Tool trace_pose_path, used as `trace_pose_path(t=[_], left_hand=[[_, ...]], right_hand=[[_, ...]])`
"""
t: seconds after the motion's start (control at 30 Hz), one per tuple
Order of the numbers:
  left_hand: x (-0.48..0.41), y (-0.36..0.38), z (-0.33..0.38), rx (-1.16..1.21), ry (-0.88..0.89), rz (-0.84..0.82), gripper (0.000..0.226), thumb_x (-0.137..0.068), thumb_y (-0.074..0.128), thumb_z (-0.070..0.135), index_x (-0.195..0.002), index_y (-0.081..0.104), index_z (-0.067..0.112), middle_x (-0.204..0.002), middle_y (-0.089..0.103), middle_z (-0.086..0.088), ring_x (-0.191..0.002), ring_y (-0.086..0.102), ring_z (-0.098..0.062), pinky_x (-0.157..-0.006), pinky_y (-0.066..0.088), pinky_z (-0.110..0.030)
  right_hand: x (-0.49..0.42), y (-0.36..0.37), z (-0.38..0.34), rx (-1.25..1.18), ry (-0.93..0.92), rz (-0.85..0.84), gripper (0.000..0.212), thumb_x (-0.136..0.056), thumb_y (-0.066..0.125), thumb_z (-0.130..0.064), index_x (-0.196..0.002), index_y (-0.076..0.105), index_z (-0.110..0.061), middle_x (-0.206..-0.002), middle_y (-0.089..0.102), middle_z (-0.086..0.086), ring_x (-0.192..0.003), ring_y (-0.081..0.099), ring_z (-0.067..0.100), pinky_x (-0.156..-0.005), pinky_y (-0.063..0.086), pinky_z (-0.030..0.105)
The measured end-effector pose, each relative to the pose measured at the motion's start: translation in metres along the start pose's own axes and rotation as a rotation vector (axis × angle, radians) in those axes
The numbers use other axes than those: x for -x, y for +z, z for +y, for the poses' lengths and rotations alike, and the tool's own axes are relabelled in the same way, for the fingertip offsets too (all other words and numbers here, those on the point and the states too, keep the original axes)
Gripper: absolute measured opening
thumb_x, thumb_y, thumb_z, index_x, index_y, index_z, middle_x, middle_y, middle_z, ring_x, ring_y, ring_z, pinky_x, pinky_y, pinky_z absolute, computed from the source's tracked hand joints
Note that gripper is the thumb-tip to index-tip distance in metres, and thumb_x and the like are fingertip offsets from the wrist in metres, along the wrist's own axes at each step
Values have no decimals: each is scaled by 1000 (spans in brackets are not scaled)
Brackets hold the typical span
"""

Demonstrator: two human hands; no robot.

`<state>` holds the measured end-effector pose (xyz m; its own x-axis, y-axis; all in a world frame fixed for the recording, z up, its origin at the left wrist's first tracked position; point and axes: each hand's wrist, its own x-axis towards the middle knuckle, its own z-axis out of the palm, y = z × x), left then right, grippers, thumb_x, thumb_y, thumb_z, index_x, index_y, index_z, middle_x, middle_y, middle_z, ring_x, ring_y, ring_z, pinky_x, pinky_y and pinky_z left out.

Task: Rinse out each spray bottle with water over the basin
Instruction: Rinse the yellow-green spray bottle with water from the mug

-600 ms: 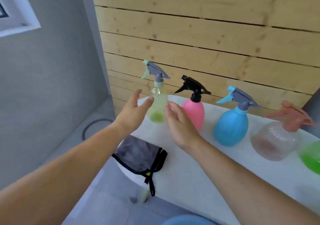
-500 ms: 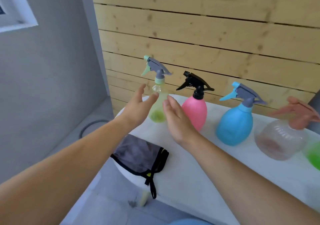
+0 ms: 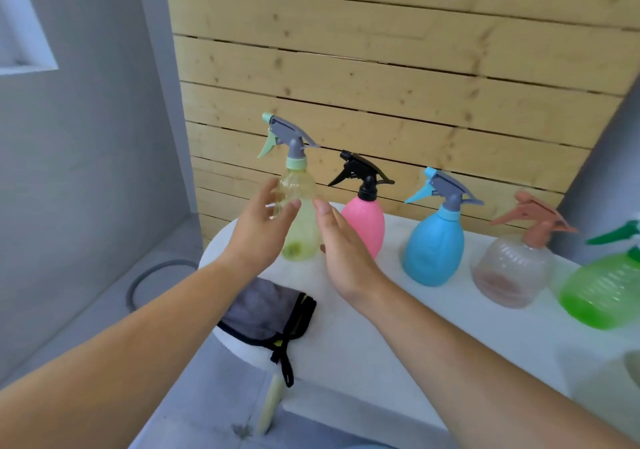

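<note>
Several spray bottles stand in a row on a white table (image 3: 346,338). The leftmost is a pale yellow-green bottle (image 3: 304,220) with a grey and mint trigger head. My left hand (image 3: 258,232) reaches to its left side, fingers straight, tips at the bottle's body. My right hand (image 3: 341,248) is just right of it, fingers straight, holding nothing. To the right follow a pink bottle (image 3: 369,223) with a black head, a blue bottle (image 3: 433,248), a clear bottle (image 3: 512,268) with a salmon head and a green bottle (image 3: 602,289).
A grey cloth (image 3: 265,310) with black trim hangs over the table's near left edge. A wooden plank wall (image 3: 381,68) stands close behind the bottles. Grey floor with a dark ring (image 3: 145,275) lies to the left. No basin shows.
Both hands have moved closer to the yellow-green bottle, and my left fingers now reach its side. The view has shifted, bringing the green bottle further into sight.
</note>
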<state>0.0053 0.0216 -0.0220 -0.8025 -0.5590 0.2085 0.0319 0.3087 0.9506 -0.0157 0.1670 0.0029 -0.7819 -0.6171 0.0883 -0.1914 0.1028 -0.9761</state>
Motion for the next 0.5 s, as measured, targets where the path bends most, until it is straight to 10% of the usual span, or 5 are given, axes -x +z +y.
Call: trace_pose_path(t=[0.3,0.5], left_hand=[[147,-8,95,166,30,-116,31,-100,65,28,-127,57,42,-104,67,-2,-92,64,-11,-72,54,-17],[225,19,129,448,-165,-369,26,-103,57,17,-121,68,33,-111,76,10,-105,70,-5,-91,56,-37]], right_hand=[[118,-32,-44,76,-133,160,28,-90,56,-56,-118,51,-59,-125,53,-14,-115,53,-3,-97,43,22],[216,-60,-48,35,-120,112,37,-96,56,-40,-116,48,-70,-107,70,-15,-102,66,3,-96,52,34]])
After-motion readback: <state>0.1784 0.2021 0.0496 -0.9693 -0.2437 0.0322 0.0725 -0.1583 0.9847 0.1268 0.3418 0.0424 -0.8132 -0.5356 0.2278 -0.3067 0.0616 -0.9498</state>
